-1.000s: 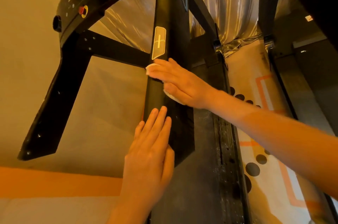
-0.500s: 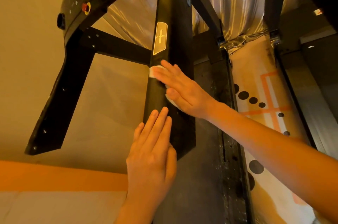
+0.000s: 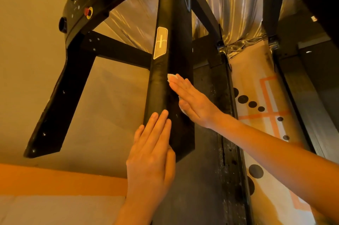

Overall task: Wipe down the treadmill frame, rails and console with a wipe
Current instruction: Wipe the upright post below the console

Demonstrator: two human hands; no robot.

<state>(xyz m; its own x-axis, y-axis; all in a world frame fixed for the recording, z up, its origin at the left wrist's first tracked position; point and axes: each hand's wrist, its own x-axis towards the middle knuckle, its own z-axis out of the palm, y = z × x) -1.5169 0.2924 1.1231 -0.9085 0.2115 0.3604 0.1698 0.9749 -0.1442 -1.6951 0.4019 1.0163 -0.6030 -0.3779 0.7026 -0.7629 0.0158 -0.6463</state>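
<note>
The right hand (image 3: 192, 101) lies flat, fingers straight and together, pressing the white wipe (image 3: 172, 77) against the treadmill's black frame post (image 3: 157, 87) just below its silver badge (image 3: 160, 43), probably to spread pressure. The left hand (image 3: 152, 153), fingers straight, rests on the post's lower end, likely steadying it.

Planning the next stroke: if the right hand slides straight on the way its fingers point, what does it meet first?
Likely the plus-marked panel on the treadmill upright: the right hand, flat on the wipe, points up-left at its lower tip.
</note>
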